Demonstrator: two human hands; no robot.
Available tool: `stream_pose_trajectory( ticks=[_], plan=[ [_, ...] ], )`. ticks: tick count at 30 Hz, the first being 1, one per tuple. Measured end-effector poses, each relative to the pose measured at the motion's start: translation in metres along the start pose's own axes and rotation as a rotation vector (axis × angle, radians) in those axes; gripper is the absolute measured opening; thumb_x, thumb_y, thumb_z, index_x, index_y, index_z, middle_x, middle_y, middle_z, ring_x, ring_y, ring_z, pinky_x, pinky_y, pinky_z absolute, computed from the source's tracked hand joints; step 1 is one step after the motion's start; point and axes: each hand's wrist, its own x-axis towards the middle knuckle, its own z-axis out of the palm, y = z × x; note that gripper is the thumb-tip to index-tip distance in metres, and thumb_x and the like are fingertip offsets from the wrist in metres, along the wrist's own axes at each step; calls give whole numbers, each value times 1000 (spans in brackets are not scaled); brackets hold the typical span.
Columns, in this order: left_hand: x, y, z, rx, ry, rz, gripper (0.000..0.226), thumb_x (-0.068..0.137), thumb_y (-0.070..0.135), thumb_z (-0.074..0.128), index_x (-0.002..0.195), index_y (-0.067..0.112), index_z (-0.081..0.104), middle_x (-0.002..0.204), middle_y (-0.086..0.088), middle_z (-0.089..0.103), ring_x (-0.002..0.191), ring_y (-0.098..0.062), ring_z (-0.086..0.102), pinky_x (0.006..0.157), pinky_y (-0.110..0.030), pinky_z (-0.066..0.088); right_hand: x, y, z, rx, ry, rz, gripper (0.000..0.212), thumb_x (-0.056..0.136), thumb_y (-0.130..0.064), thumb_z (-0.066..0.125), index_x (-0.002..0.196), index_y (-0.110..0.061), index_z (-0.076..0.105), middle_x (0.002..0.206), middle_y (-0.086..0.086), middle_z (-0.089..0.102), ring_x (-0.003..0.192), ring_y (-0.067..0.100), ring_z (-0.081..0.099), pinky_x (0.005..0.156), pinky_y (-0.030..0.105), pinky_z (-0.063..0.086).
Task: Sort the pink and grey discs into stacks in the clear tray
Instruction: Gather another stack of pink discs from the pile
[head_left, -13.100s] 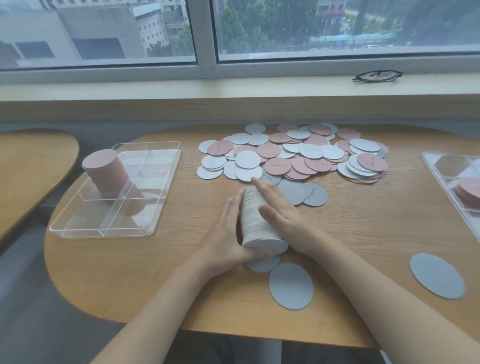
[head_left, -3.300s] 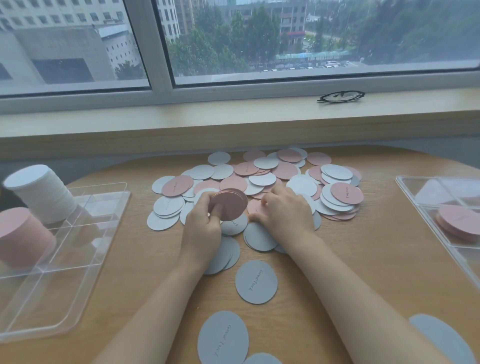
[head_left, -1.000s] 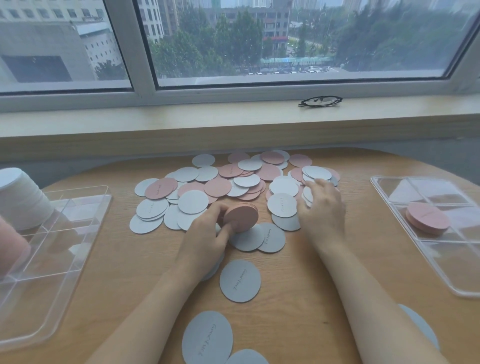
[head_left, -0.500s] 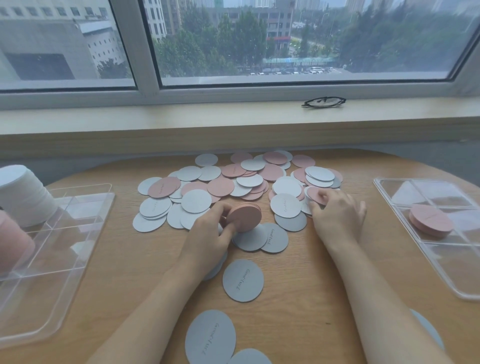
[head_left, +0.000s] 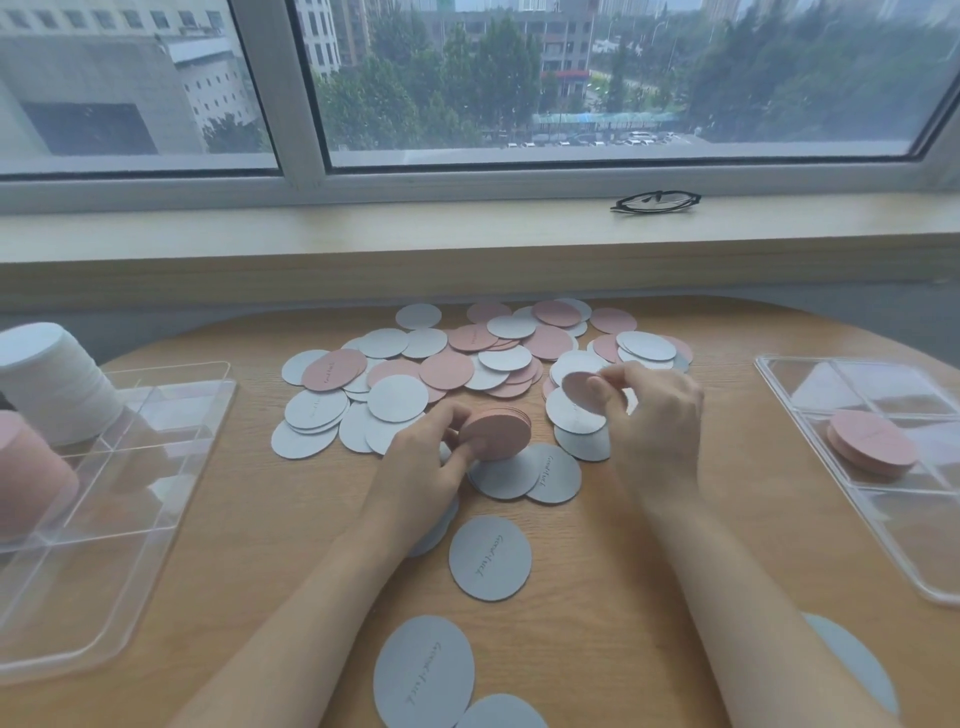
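Since 0.5 s ago our right hand (head_left: 652, 415) lifted 1 pink disc (head_left: 584, 392), pinched at 2 o'clock of the left hand (head_left: 431, 457)'s gripped pink stack (head_left: 498, 434). Possibly 2 discs; misalignment could spill it.

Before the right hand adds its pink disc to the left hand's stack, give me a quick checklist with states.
1. Right hand pinches a single pink disc: ok.
2. Left hand grips the pink stack: ok.
3. Stack all pink: cannot tell, only the top face and edges show.
4. Gap between disc and stack free of obstacles: ok.
5. Stack edges aligned: ok, slightly fanned.
6. Room in left clear tray for the stack: ok, near compartments bare.
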Motion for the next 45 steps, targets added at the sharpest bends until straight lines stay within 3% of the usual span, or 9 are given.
stream_pose_trajectory(
  ticks=[4,7,16,21,24,29,32,36,45],
  plan=[
    [1,0,0,3,9,18,12,93,17,69,103,22,64,89,23,64,72,6,57,64,-7,38,-13,-26,3,424,-216,96,9,92,-21,69,91,-29,69,85,-16,71,86,3,64,80,22,49],
    [1,-1,1,-2,21,16,14,92,16,70,104,21,64,88,23,64,75,6,58,66,-8,39,-18,-34,11,586,-345,123,11,95,-16,65,96,-23,72,88,-9,74,86,10,69,79,27,54],
    [2,-4,-1,-61,42,42,30,95,22,66,125,27,67,103,17,64,89,-7,61,75,-12,41,-27,-41,29,424,-534,-51,43,86,-8,69,126,-23,60,111,-11,69,102,7,64,86,19,50],
    [6,1,-11,-400,37,-133,30,106,31,47,126,23,68,123,6,59,104,7,56,88,-5,38,-29,-45,35,409,-518,-108,42,87,-2,65,125,-20,61,111,-13,68,102,7,62,89,16,47],
    [6,3,-18,-443,95,-177,43,109,40,30,123,24,67,126,6,61,96,10,54,82,1,35,-28,-53,40,417,-490,-108,40,87,-2,66,123,-19,63,107,-14,67,99,4,62,85,9,44],
    [12,0,-27,-422,128,-121,33,109,35,36,122,24,64,124,8,61,103,6,54,87,-2,36,-23,-69,59,391,-408,-137,35,84,-16,65,118,-24,62,105,-11,71,95,15,66,82,36,54],
    [31,-24,-39,-205,233,-144,16,101,23,56,113,27,66,116,10,61,101,-1,54,86,-12,41,-24,-68,63,383,-385,-110,38,79,-23,59,117,-23,64,103,-9,71,89,15,66,80,41,54],
    [59,-76,-61,267,271,-292,25,95,22,59,119,21,65,124,2,57,119,-23,51,100,-36,42,-27,-66,62,371,-413,-102,42,77,-25,58,118,-22,65,100,-8,72,73,11,59,75,40,54],
    [85,-104,-81,619,115,-418,44,100,47,45,137,26,57,142,-1,53,130,-27,44,104,-38,37,-26,-65,61,403,-421,-93,39,80,-17,63,119,-23,64,101,-9,71,76,10,57,76,34,53]
  ],
)
